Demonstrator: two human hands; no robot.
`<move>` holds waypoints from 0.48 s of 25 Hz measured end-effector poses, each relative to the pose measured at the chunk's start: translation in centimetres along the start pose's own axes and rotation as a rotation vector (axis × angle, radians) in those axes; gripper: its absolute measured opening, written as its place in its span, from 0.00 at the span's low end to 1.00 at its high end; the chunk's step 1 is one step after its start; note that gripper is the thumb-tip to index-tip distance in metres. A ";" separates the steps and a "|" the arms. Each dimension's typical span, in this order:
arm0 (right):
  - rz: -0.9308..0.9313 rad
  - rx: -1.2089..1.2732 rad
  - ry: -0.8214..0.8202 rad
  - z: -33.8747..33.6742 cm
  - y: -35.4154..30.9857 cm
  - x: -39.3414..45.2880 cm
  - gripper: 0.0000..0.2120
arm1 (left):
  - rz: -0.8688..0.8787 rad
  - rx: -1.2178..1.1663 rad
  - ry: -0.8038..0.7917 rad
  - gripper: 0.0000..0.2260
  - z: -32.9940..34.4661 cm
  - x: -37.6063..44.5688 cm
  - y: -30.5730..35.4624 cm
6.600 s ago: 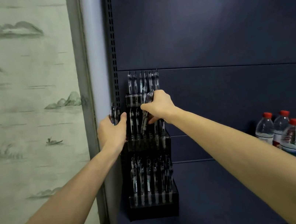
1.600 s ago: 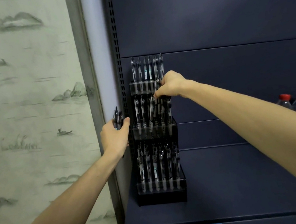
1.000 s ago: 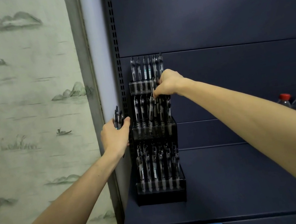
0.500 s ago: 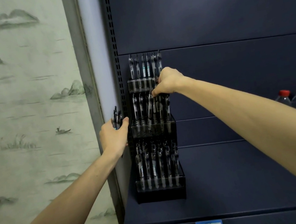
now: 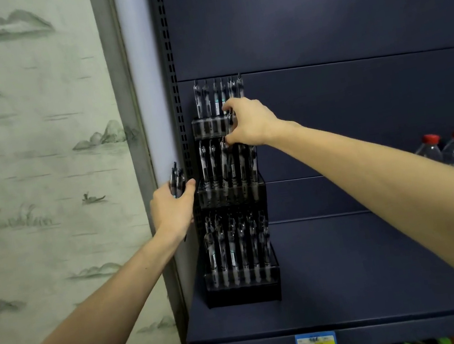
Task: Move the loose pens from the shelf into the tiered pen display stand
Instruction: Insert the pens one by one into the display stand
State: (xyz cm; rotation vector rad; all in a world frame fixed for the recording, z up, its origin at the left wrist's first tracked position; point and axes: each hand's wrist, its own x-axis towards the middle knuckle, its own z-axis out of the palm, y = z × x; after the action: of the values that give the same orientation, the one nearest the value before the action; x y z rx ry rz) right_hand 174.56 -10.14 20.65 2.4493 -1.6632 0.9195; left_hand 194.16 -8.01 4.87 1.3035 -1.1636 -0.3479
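At frame centre, right hand (image 5: 251,123) pinches one pen (image 5: 230,122) at the stand (image 5: 244,291); left hand (image 5: 173,207) grips spare pens (image 5: 176,177). Light, stiff, probably slippery: hold mid-barrel.

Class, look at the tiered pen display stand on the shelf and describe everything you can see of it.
The black three-tier pen display stand stands upright at the left end of the dark blue metal shelf, against the back panel. Each tier has a clear plastic front and a row of upright clear-barrelled pens. The right hand pinches a pen at the top tier's front; the left hand holds spare pens beside the middle tier.
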 end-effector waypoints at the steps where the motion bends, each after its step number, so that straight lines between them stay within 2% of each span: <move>1: -0.016 -0.025 -0.010 0.1 0.0 -0.1 0.36 | 0.000 0.001 -0.001 0.18 0.0 0.0 0.0; 4: -0.014 -0.070 -0.025 0.2 0.3 -0.2 0.35 | -0.007 0.005 0.001 0.19 -0.2 -0.1 0.0; 9: 0.004 -0.062 -0.021 0.0 0.9 -0.6 0.40 | -0.008 0.004 0.000 0.18 -0.4 -0.3 -0.1; 12: -0.011 -0.092 0.001 -0.2 0.9 -0.7 0.39 | -0.015 0.012 -0.002 0.19 -0.4 -0.4 0.0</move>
State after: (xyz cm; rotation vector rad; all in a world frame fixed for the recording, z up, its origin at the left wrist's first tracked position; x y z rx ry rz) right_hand 173.55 -9.90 20.20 2.3955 -1.6507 0.8243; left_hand 194.30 -7.46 4.78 1.3236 -1.1600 -0.3539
